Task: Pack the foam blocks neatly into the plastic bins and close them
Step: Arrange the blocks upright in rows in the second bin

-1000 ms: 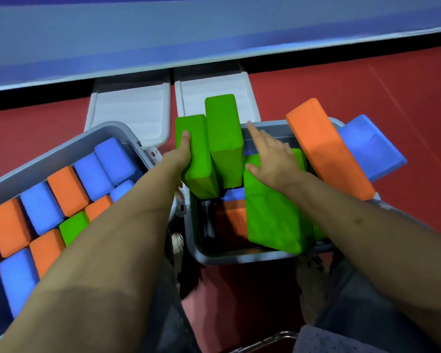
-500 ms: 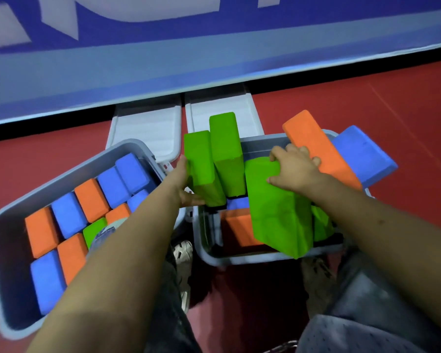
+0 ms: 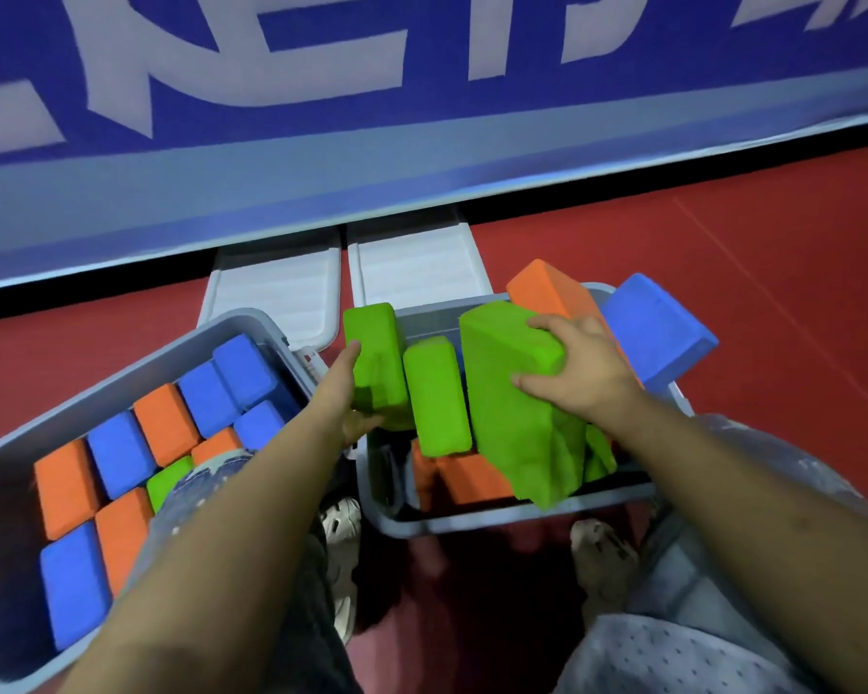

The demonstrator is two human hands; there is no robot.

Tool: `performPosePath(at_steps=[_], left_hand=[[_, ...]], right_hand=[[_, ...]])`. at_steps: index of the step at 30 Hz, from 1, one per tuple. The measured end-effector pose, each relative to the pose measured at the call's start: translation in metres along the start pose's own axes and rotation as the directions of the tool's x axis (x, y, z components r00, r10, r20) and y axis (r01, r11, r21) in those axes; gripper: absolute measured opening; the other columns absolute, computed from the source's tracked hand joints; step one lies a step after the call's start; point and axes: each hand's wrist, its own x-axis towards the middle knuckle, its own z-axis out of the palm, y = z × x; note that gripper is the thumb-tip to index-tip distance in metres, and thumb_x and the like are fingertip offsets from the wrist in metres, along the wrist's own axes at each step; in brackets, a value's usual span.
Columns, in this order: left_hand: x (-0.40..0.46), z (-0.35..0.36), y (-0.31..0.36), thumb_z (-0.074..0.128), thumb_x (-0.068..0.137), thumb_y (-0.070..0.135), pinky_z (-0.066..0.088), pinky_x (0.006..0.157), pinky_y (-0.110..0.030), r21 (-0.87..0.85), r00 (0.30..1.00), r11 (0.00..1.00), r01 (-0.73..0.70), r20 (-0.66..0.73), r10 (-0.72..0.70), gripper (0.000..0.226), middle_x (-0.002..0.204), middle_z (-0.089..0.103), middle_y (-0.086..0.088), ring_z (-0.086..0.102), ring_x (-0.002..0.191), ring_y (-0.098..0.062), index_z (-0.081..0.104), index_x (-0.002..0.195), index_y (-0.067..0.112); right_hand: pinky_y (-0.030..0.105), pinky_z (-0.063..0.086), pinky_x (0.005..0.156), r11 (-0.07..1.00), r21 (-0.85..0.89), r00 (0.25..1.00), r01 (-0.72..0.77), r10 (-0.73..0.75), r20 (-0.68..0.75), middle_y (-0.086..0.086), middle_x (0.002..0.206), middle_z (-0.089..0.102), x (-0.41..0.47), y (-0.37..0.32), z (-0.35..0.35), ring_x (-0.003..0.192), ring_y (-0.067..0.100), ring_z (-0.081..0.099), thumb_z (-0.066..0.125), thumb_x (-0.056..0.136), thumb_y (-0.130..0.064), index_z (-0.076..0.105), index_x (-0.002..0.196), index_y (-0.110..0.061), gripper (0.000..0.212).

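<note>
Three green foam blocks [image 3: 434,395] stand in the right bin [image 3: 512,518]. The right hand [image 3: 580,365], flat a second ago, now grips the largest green block [image 3: 517,403]; the left hand [image 3: 344,393] holds the leftmost block [image 3: 374,360]. Repositioning under way; lids [image 3: 276,288] remain off.

Two bins side by side on floor [image 3: 722,252] before me: left bin [image 3: 1,473] packed with blocks, right bin [image 3: 512,518] with blocks jutting out; lids [image 3: 417,268] behind.

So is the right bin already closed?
No, open: right bin has no lid on, and blocks stick out above its rim.
</note>
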Motion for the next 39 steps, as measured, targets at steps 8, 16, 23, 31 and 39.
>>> performPosePath(at_steps=[8,16,23,31,39], left_hand=[[-0.003,0.016,-0.034,0.086,0.052,0.057,0.042,0.106,-0.041,0.640,0.912,0.656,-0.401,0.214,0.350,0.115,0.143,0.044,-0.010,0.049,0.127,-0.023,0.023,0.142,0.020],[0.002,0.024,-0.062,0.087,0.057,0.048,0.039,0.105,-0.054,0.963,0.878,0.066,-0.260,0.208,0.431,0.144,0.145,-0.046,-0.011,0.013,0.146,-0.036,-0.041,0.124,0.055],[0.019,0.029,-0.056,0.091,0.050,0.043,0.034,0.108,-0.047,0.930,0.840,0.146,-0.337,0.227,0.492,0.143,0.148,-0.042,-0.008,0.014,0.143,-0.040,-0.018,0.143,0.051],[0.029,0.036,-0.040,0.088,0.055,0.048,0.028,0.112,-0.040,0.845,0.802,0.292,-0.448,0.236,0.549,0.132,0.151,-0.039,-0.006,0.017,0.145,-0.036,-0.008,0.146,0.051],[0.032,0.051,-0.039,0.081,0.066,0.050,0.025,0.113,-0.034,0.783,0.794,0.408,-0.470,0.172,0.583,0.115,0.152,-0.035,-0.010,0.012,0.146,-0.034,0.001,0.149,0.046]], right_hand=[[0.033,0.034,0.107,0.961,0.277,0.941,0.006,0.089,-0.327,0.011,0.120,0.042,0.000,0.002,0.010,0.118,0.029,0.046,0.081,0.068,-0.034,0.058,0.125,-0.023,0.062],[0.036,0.038,0.104,0.936,0.345,0.906,0.064,0.090,-0.414,0.013,0.118,0.047,0.017,-0.003,0.019,0.114,0.029,0.049,0.081,0.066,-0.033,0.062,0.118,-0.019,0.056],[0.031,0.038,0.101,0.938,0.338,0.890,0.073,0.092,-0.447,0.013,0.114,0.046,0.027,-0.004,0.017,0.110,0.029,0.050,0.079,0.063,-0.042,0.064,0.113,-0.019,0.057],[0.015,0.029,0.093,0.961,0.258,0.850,0.099,0.053,-0.525,0.005,0.111,0.035,0.014,0.001,-0.003,0.112,0.025,0.043,0.079,0.065,-0.044,0.060,0.114,-0.019,0.058],[0.022,0.033,0.099,0.948,0.302,0.823,0.105,0.087,-0.561,0.009,0.116,0.038,0.009,0.001,-0.013,0.116,0.026,0.044,0.078,0.065,-0.043,0.060,0.114,-0.017,0.058]])
